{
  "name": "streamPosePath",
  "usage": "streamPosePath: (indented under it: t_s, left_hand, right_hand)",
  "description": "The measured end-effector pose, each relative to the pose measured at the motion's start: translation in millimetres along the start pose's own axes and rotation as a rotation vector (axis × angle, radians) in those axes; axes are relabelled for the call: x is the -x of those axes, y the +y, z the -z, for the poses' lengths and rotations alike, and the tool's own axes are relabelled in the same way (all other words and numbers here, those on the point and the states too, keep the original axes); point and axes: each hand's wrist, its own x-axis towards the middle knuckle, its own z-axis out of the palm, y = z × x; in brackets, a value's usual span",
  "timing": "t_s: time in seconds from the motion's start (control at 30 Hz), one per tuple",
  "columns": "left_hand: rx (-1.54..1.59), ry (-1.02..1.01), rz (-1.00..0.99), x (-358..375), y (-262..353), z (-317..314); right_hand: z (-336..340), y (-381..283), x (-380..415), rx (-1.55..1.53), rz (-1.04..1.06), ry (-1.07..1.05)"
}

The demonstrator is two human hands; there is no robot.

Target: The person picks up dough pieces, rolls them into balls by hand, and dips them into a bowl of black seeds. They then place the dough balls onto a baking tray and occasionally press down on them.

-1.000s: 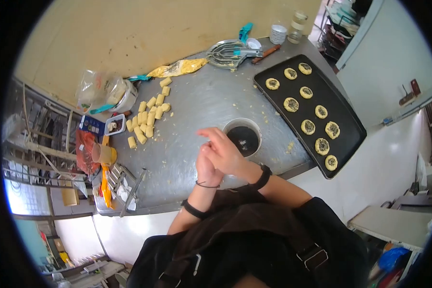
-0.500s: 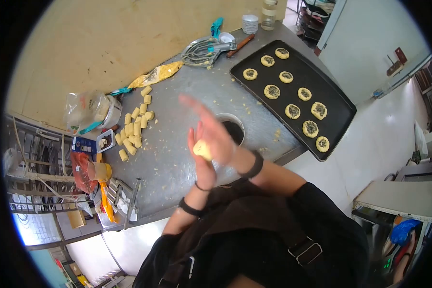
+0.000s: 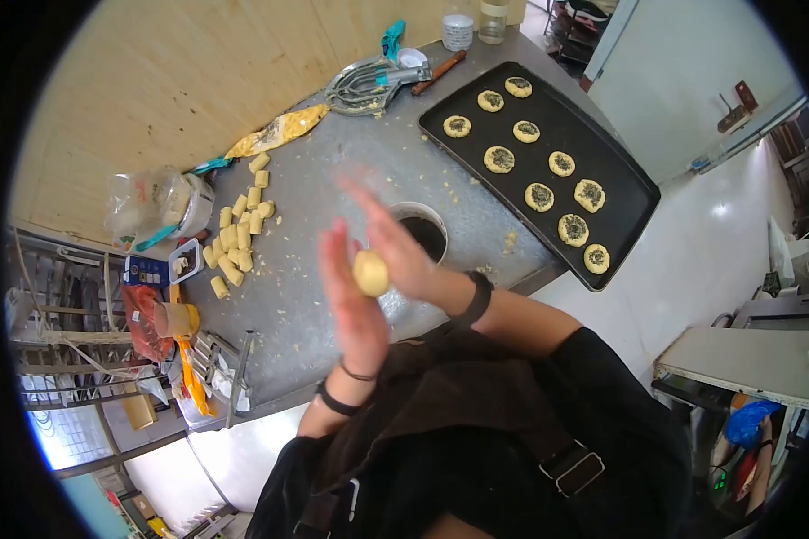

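My left hand [image 3: 355, 301] and my right hand [image 3: 404, 260] face each other palm to palm, with a smooth yellow dough ball [image 3: 370, 273] held between them. Fingers on both are stretched out, and their tips are blurred by motion. Just beyond my right hand stands a round bowl [image 3: 444, 232] of dark filling or seeds, partly hidden by that hand. To the left, short cut pieces of yellow dough [image 3: 244, 235] lie in a cluster on the metal worktop [image 3: 310, 202]. A black baking tray [image 3: 548, 238] at the right carries several round dough pieces with dark speckled centres [image 3: 499, 160].
A metal mixer beater [image 3: 364, 88], a wooden-handled tool [image 3: 440, 72] and a yellow piping bag [image 3: 279, 132] lie along the wall. Small tubs and a plastic bag [image 3: 148, 202] stand left. At the lower right, another person's arm [image 3: 762, 467] shows by a blue bag [image 3: 750, 422].
My left hand has swung more upright, its fingers now extended beside the dough ball. The ball looks rounder and shows more between the palms. The whole view has shifted slightly.
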Motion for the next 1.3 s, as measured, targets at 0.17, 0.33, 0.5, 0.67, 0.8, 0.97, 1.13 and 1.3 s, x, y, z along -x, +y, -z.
streamPosePath:
  t_s: [0.17,0.33,0.5,0.67,0.8,0.97,1.13,1.3]
  left_hand:
    - [-0.125,0.177,0.067,-18,-27,33]
    - [-0.068,0.054,0.057,5,-5,-10]
    - [-0.042,0.195,0.015,-31,-4,17]
    - [-0.115,0.076,0.069,5,-14,-12]
    - [0.038,0.283,-0.027,-34,3,14]
    - [-0.015,0.164,0.183,6,-16,-11]
    - [0.084,0.269,0.050,-28,7,3]
    - [0.178,0.112,0.351,-7,-26,14]
  right_hand:
    - [-30,-11,20,-0.141,0.067,-0.097]
    - [2,5,-4,-0.043,-0.016,0.113]
    - [-25,-2,29,-0.060,0.068,-0.122]
    - [3,-16,-7,-0.125,-0.067,0.108]
    - [-31,-3,36,-0.185,-0.126,-0.119]
    - [-11,-33,4,-0.251,-0.103,0.070]
    - [-21,4,34,0.097,-0.026,-0.010]
    - [-15,-16,10,0.291,0.222,-0.021]
